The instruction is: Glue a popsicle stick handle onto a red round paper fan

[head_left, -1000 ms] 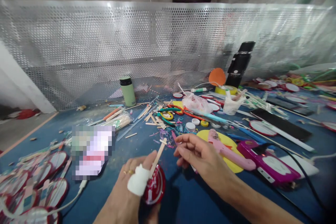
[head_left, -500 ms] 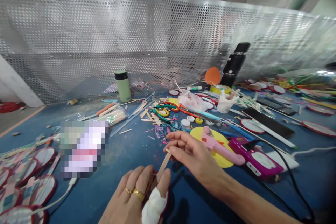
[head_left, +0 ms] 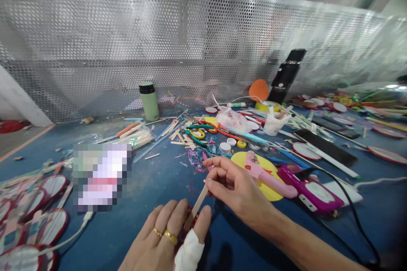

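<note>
My left hand (head_left: pixel 165 233), with two gold rings and a white wrap on the thumb, is closed around a red-rimmed disc (head_left: pixel 188 222), mostly hidden by the fingers. A flat wooden craft stick (head_left: pixel 199 200) slants up from between those fingers and thumb. Its upper end is pinched between the thumb and index finger of my right hand (head_left: pixel 227 182). Just beyond the right hand lie small purple and pink plastic bits (head_left: pixel 194 160). A pink glue gun (head_left: pixel 262 176) rests on a yellow oval sheet (head_left: pixel 238 159) to the right of that hand.
A purple device (head_left: pixel 308 190) with a black cable sits at right. Red-rimmed discs with sticks (head_left: pixel 52 224) and a blurred-out phone (head_left: pixel 106 178) are at left. Behind are scissors (head_left: pixel 199 133), a green bottle (head_left: pixel 149 101), a black flask (head_left: pixel 286 78) and a perforated metal screen (head_left: pixel 171 34).
Both hands have shifted slightly to the right, and the craft stick between them has moved along. The right thumb and index finger still pinch its upper end. The view has tilted a little.
</note>
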`<state>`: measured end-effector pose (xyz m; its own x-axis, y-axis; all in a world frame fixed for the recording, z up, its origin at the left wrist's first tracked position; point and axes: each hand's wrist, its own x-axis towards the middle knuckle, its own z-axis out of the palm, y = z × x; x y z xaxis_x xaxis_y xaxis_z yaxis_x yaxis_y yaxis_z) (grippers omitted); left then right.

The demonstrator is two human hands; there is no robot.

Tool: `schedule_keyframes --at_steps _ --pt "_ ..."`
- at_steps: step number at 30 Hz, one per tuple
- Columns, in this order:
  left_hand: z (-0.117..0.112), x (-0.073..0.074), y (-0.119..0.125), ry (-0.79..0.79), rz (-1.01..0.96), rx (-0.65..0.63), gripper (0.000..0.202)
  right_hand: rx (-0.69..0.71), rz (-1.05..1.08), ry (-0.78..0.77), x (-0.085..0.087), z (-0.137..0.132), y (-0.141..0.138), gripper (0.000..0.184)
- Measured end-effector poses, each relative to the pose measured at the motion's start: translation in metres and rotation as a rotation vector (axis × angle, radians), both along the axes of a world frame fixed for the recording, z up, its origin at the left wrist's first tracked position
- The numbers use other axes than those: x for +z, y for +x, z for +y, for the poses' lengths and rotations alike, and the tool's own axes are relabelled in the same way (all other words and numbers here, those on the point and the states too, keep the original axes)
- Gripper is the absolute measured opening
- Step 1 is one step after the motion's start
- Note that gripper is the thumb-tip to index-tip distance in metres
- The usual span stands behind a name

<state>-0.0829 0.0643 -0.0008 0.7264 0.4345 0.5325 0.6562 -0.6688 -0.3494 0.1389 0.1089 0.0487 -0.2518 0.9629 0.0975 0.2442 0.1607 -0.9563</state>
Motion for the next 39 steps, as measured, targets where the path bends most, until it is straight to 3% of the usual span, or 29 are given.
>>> schedule_keyframes --at_steps 10,21,29,34,39 --pt "-0.001 0.006 0.004 0.025 -0.069 0.002 0.04 -0.007 -0.038 0.008 0.0 0.002 0.001 0.031" --pt "0.0 0.0 0.012 0.076 -0.117 0.07 0.035 -0.017 -0.055 -0.019 -0.007 0.006 0.002 0.042" --pt "0.01 -0.008 0.008 0.118 -0.112 0.012 0.027 -0.036 -0.064 0.017 -0.008 0.01 0.004 0.045" --pt "0.011 -0.025 0.024 0.189 -0.365 0.095 0.032 -0.013 -0.077 0.038 -0.008 0.011 0.006 0.043" --pt "0.013 -0.047 0.03 0.134 -0.324 0.123 0.033 -0.058 -0.044 0.05 -0.008 0.01 0.001 0.043"
